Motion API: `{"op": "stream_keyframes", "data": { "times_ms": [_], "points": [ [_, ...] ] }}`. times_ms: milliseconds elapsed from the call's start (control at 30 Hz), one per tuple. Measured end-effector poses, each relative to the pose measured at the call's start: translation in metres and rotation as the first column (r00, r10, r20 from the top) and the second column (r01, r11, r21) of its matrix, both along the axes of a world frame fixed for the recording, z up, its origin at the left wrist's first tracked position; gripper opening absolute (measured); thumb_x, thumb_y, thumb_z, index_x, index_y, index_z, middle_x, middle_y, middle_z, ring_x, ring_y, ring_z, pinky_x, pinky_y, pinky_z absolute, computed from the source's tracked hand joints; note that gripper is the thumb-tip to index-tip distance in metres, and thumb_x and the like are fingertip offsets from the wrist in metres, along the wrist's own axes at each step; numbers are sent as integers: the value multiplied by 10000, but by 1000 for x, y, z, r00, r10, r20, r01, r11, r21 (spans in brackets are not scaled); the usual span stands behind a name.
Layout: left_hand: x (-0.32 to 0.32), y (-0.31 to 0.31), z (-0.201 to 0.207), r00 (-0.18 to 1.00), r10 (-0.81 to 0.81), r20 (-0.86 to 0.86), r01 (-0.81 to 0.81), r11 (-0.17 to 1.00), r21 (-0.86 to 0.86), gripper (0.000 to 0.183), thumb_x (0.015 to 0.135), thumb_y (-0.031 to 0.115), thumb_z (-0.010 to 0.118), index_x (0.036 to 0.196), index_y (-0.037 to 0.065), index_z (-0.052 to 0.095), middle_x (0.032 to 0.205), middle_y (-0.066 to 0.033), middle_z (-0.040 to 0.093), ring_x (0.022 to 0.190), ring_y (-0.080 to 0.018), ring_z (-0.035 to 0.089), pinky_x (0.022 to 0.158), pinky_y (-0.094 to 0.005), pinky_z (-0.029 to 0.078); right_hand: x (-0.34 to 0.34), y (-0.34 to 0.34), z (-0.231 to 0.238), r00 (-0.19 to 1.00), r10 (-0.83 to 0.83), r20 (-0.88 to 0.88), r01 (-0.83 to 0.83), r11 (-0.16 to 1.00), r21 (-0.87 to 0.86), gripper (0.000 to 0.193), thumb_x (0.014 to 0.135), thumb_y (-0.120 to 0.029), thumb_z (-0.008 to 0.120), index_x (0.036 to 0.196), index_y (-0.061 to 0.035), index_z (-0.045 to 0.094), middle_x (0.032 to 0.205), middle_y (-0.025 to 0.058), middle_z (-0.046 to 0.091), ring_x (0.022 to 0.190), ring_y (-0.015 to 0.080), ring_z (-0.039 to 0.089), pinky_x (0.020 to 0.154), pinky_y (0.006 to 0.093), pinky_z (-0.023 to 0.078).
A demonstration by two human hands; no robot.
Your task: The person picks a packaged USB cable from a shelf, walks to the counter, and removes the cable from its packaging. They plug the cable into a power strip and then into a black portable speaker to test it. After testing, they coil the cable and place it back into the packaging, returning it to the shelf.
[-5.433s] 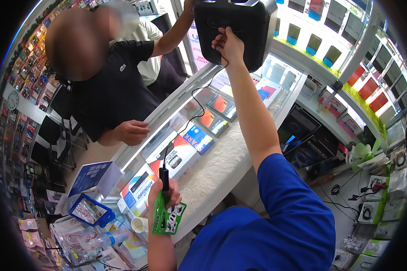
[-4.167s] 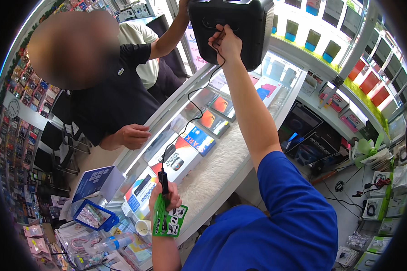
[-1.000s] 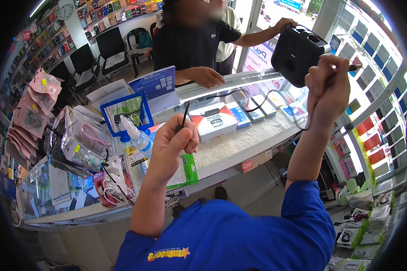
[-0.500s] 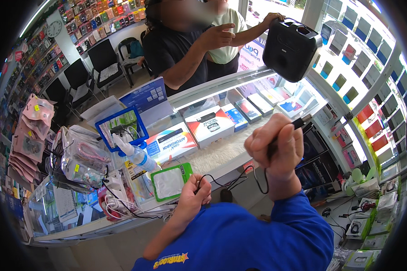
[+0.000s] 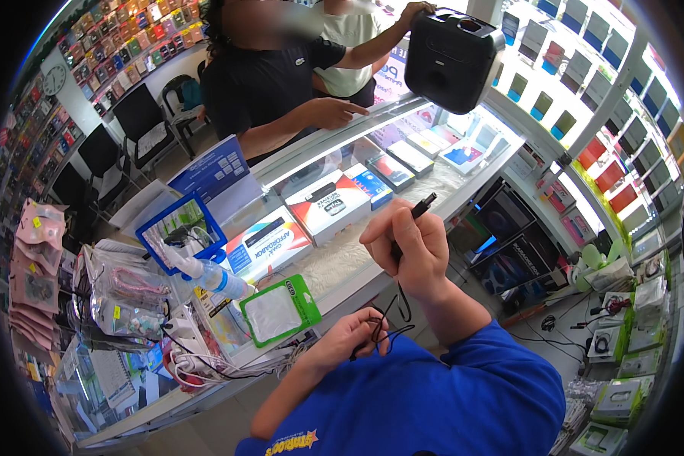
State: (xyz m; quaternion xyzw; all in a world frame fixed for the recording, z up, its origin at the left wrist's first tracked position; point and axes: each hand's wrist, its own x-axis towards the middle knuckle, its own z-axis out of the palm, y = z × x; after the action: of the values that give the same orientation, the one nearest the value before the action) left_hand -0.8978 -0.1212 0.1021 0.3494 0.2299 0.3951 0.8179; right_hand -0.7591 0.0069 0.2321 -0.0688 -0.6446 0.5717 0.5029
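My right hand [image 5: 412, 247] is closed on one end of a thin black cable, raised in front of me. The black plug [image 5: 424, 205] with its metal tip sticks out past the thumb and forefinger. Lower and to the left, my left hand [image 5: 353, 334] is closed around gathered loops of the same black cable [image 5: 400, 329]. Between the hands the cable hangs slack. A green-edged clear packet [image 5: 305, 302] lies on the counter beside my left hand. Across the counter, a person in black holds up a boxy black speaker [image 5: 448, 64] by its top handle.
The glass counter [image 5: 340, 273] holds boxed goods [image 5: 270, 245]. On it stand a spray bottle [image 5: 219, 277] and a blue-framed tray [image 5: 146, 239]. White cords and a power strip [image 5: 186, 338] crowd the near left edge. Packaged accessories [image 5: 615, 399] line the right side.
My right hand has come lower and left with the plug. My left hand has moved right and now holds bunched loops. The person's pointing hand has dropped to the counter.
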Motion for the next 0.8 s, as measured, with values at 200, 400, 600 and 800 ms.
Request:
{"op": "stream_keyframes", "data": {
  "times_ms": [200, 400, 600, 800],
  "points": [
    [16, -1, -2, 897, -58, -438, 108, 990, 90, 557, 972, 282, 787, 1390, -5, 556, 864, 20, 628, 764, -28, 524, 684, -210, 436, 21, 2, -11, 995, -103, 0, 103, 994, -45, 490, 1184, -316, 340, 1023, 25, 653, 499, -9, 453, 433, 40, 306, 462, 245, 253],
    [17, 3, -11, 746, -92, -659, 325, 915, 240, 303, 967, 264, 790, 1138, 31, 699, 840, 30, 610, 773, -67, 525, 724, -270, 468, 25, -2, -7, 992, -125, 14, 126, 991, -48, 488, 1182, -322, 352, 1029, 28, 656, 504, -9, 457, 435, 39, 311, 459, 239, 250],
    [12, 0, -7, 837, -6, -548, 136, 971, 197, 235, 1038, 243, 690, 923, 45, 636, 839, 4, 658, 805, -79, 564, 777, -282, 473, 28, -2, -5, 991, -134, 28, 135, 991, -21, 495, 1183, -323, 344, 1024, 26, 657, 499, -3, 462, 430, 45, 319, 462, 244, 262],
    [7, 3, -13, 952, 296, -76, -282, 948, 149, 370, 1114, 372, 568, 907, 68, 603, 761, -8, 565, 786, -135, 577, 791, -313, 465, 33, -1, -3, 994, -112, -4, 112, 993, -24, 499, 1179, -314, 358, 1015, 31, 679, 521, -33, 450, 451, 30, 336, 469, 237, 262]
  ]
}}
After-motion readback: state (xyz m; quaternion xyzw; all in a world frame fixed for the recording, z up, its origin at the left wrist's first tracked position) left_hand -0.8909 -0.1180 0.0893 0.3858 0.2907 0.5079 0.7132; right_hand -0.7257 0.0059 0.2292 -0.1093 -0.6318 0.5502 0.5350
